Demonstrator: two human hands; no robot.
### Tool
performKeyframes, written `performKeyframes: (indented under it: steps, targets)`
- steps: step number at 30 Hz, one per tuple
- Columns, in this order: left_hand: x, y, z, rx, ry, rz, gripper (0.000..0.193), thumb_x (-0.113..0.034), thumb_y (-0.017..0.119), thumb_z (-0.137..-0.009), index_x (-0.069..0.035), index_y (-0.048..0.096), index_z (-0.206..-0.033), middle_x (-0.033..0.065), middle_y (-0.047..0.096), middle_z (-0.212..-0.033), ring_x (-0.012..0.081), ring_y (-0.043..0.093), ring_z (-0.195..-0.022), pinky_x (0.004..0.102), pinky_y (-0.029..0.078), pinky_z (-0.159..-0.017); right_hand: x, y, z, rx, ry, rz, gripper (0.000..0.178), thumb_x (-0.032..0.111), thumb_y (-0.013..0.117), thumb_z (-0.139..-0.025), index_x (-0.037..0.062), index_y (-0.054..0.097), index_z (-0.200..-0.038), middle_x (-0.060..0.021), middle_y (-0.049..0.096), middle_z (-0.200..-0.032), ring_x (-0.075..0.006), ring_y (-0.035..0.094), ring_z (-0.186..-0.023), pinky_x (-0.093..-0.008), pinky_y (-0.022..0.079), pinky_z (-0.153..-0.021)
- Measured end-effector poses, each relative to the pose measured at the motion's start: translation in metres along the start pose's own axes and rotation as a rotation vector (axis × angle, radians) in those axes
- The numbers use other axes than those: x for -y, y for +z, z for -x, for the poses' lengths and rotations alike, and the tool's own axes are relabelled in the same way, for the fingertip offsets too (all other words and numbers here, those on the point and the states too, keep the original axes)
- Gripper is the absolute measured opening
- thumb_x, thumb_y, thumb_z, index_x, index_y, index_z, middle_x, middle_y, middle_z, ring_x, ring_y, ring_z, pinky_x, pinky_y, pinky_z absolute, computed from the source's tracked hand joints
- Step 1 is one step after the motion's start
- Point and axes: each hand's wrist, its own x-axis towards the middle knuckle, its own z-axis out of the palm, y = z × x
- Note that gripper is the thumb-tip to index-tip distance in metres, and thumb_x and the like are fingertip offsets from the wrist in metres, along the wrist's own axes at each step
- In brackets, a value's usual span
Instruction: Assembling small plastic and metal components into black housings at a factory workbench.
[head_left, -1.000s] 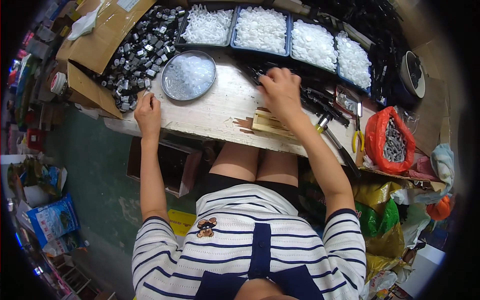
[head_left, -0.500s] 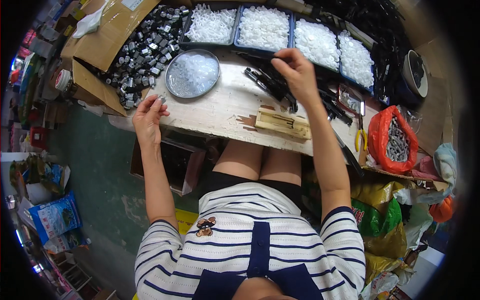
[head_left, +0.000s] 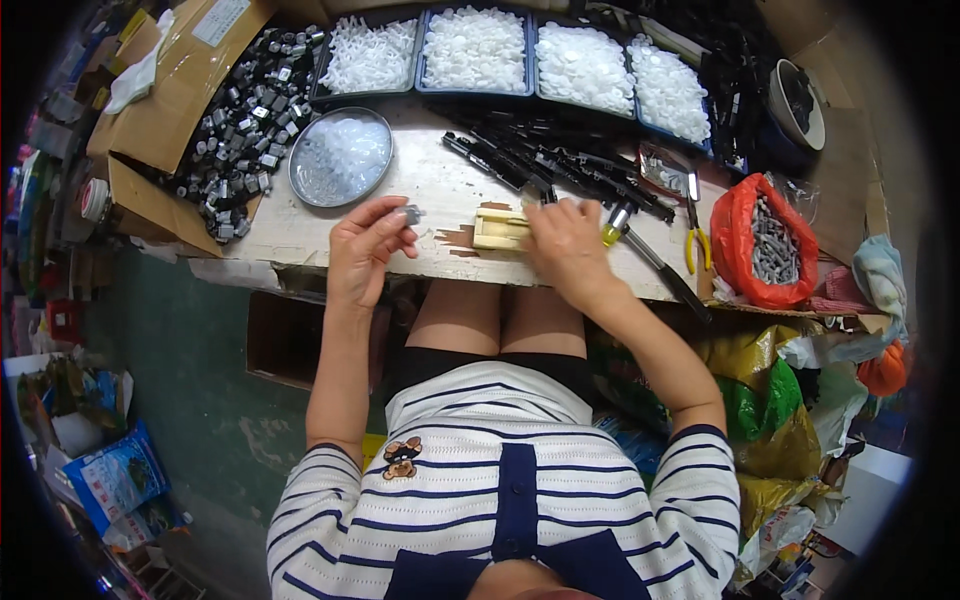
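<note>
Between thumb and fingers, my left hand [head_left: 366,248] pinches a small grey part [head_left: 411,214] with a short projection, above the bench between the round metal dish and the wooden fixture. My right hand [head_left: 575,250] is curled over the right end of that pale wooden fixture [head_left: 490,231], slightly smeared by motion. Its fingertips point down, and whatever they hold is hidden. Just beyond it lie several long black parts [head_left: 500,165] in a loose pile. The round metal dish [head_left: 300,185], with small clear pieces in it, stands left of them.
Blue trays [head_left: 475,92] of white plastic pieces line the back. Grey-and-black blocks [head_left: 265,125] are heaped beside an open carton [head_left: 180,95] at left. At right are a hammer-like tool [head_left: 660,265], yellow-handled pliers [head_left: 697,245] and a red bag [head_left: 730,245] of metal pieces.
My left hand has moved right, from beside the carton toward the fixture, with the grey part. My right hand has come down from near the trays onto the fixture. The whole view has shifted slightly.
</note>
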Motion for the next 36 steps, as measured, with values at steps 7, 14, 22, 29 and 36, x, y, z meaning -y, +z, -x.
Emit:
performKeyframes:
  steps: [7, 14, 22, 29, 36]
  targets:
    - [0.011, 0.004, 0.004, -0.011, -0.061, 0.056, 0.021, -0.003, 0.06, -0.08, 0.005, 0.059, -0.1, 0.0125, 0.063, -0.081, 0.016, 0.06, -0.063, 0.026, 0.05, -0.052, 0.005, 0.0, -0.009, 0.0, -0.264, -0.236, 0.028, 0.005, 0.056, -0.072, 0.0094, 0.057, -0.1, -0.002, 0.06, -0.094, -0.0186, 0.052, -0.098, -0.0405, 0.031, -0.092]
    - [0.02, 0.019, 0.001, -0.012, -0.109, 0.062, 0.021, -0.002, 0.06, -0.081, 0.006, 0.058, -0.1, 0.0121, 0.062, -0.082, 0.0165, 0.059, -0.065, 0.026, 0.049, -0.053, -0.015, 0.012, 0.001, 0.063, -0.319, -0.384, 0.038, 0.005, 0.058, -0.071, 0.0127, 0.056, -0.109, 0.0009, 0.06, -0.105, -0.0173, 0.05, -0.106, -0.0416, 0.031, -0.095]
    - [0.026, 0.06, -0.017, 0.088, -0.048, -0.278, 0.017, -0.003, 0.064, -0.078, 0.006, 0.061, -0.092, 0.0102, 0.061, -0.08, 0.0144, 0.06, -0.061, 0.0235, 0.049, -0.05, -0.02, 0.013, 0.006, -0.333, -0.137, -0.549, 0.028, 0.004, 0.063, -0.07, 0.0068, 0.06, -0.097, -0.0051, 0.062, -0.093, -0.0218, 0.054, -0.088, -0.036, 0.036, -0.082]
    - [0.05, 0.079, -0.027, 0.132, 0.371, -1.139, 0.01, -0.006, 0.068, -0.072, 0.001, 0.067, -0.08, 0.0059, 0.056, -0.077, 0.0115, 0.055, -0.061, 0.0251, 0.046, -0.057, -0.017, 0.022, 0.005, -0.446, -0.069, -0.497, 0.012, 0.006, 0.064, -0.072, 0.0055, 0.059, -0.083, -0.0056, 0.058, -0.078, -0.023, 0.051, -0.072, -0.0341, 0.036, -0.068]
    - [0.048, 0.057, -0.046, 0.168, -0.112, -0.63, 0.009, -0.007, 0.07, -0.074, -0.001, 0.065, -0.078, 0.0009, 0.056, -0.064, 0.0058, 0.046, -0.05, 0.0199, 0.035, -0.043, -0.017, 0.021, 0.003, -0.456, -0.092, -0.471, 0.01, 0.006, 0.064, -0.071, 0.0058, 0.059, -0.079, -0.0049, 0.056, -0.073, -0.022, 0.05, -0.069, -0.033, 0.035, -0.065]
